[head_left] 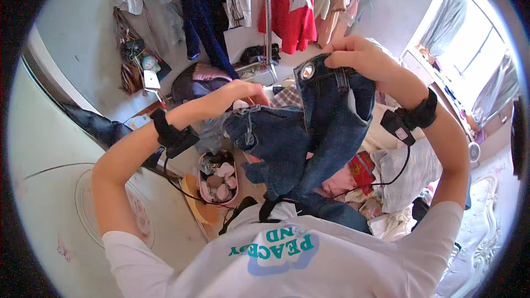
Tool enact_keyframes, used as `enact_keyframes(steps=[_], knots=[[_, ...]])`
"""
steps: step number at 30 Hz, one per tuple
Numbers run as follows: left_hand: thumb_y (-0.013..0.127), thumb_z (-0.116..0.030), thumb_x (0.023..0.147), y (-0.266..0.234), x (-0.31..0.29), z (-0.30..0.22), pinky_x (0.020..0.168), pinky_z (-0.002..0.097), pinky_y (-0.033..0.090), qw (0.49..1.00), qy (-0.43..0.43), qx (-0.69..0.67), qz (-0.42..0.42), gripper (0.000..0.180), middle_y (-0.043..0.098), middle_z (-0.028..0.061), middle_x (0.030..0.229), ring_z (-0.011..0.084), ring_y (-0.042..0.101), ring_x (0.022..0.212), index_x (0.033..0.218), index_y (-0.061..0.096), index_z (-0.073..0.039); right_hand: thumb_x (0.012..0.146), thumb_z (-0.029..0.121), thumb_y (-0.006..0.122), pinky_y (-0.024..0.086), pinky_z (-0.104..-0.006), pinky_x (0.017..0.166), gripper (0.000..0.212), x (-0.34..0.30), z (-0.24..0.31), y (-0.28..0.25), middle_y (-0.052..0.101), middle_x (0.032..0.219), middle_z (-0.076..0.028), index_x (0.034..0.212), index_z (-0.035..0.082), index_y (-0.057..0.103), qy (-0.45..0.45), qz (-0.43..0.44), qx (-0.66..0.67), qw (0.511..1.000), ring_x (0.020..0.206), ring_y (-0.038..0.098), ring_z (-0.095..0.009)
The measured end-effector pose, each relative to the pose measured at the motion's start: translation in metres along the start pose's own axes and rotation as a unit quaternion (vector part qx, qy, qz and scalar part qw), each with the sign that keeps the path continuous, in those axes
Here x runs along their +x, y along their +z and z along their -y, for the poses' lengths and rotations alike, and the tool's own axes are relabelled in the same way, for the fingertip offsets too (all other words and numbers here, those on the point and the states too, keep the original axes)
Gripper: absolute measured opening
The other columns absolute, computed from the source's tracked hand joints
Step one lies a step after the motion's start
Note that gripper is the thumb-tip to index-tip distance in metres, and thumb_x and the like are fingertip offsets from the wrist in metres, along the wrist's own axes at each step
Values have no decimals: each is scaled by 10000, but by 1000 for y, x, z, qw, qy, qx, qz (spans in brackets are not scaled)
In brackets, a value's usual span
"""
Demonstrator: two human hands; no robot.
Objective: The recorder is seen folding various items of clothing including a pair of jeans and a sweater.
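Up at centre, a pair of dark blue denim jeans with a pale frayed edge [334, 127] hangs in the air between two hands, above the heaped clothes and in front of the person's chest. The right hand [359, 60] has the waistband pinched between thumb and fingers, right beside a round silver-coloured metal fitting [307, 70]; gripping that firm upper edge probably lets the heavy cloth drop under its own weight. Across to the left, the left hand [251, 94] is at the frayed top edge, its fingertips turned away, so I can't tell how tightly it's closed. Hands set well apart like that seem to spread the denim sideways. Near left below, a pink oval basket [236, 187] corrals small soft pieces, its wall presumably stopping them scattering. Near right, a pale grey-white cloth [406, 174] lies loosely heaped beside a bright red patterned cloth [361, 169]. Far back, a red-and-white jacket [298, 27] hangs from the metal rail, most likely to hold its shape.
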State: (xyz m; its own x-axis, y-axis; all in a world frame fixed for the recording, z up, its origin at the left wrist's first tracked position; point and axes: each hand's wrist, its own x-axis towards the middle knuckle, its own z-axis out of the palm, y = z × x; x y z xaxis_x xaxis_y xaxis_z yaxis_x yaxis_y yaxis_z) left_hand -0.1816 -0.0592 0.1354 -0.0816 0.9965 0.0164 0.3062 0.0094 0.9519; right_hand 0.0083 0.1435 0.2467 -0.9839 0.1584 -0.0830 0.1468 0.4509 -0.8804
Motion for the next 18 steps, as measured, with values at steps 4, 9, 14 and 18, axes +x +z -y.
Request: enact_keyframes(steps=[4, 9, 14, 18], knots=[[583, -283, 846, 0, -7, 22, 907, 275, 375, 993, 74, 34, 83, 394, 585, 47, 1064, 115, 511, 988, 1119, 556, 1, 788, 169, 642, 474, -217, 622, 215, 0, -4, -2, 646, 778, -29, 927, 5, 662, -20, -17, 57, 998, 674, 598, -101], [678, -183, 789, -1, -20, 27, 907, 266, 389, 992, 92, 42, 80, 422, 575, 17, 1085, 86, 497, 999, 1143, 529, -9, 788, 199, 684, 463, -215, 634, 233, 4, -13, -8, 644, 794, -21, 926, 13, 661, -23, 1, 26, 999, 693, 589, -86], [599, -219, 874, 20, -24, 24, 715, 246, 428, 994, 69, 48, -66, 242, 595, -13, 791, 57, 493, 759, 943, 607, 13, 807, 215, 677, 437, -215, 671, 204, 9, -24, -13, 618, 787, 11, 892, 31, 649, -73, 17, -53, 996, 729, 553, -71], [601, -296, 873, 29, -17, 10, 611, 228, 437, 993, 36, -1, -115, 299, 609, -31, 705, 51, 521, 644, 816, 651, -7, 809, 206, 675, 426, -223, 696, 194, 9, -36, -5, 602, 774, -3, 893, 37, 633, -174, 45, -168, 969, 749, 537, -83]])
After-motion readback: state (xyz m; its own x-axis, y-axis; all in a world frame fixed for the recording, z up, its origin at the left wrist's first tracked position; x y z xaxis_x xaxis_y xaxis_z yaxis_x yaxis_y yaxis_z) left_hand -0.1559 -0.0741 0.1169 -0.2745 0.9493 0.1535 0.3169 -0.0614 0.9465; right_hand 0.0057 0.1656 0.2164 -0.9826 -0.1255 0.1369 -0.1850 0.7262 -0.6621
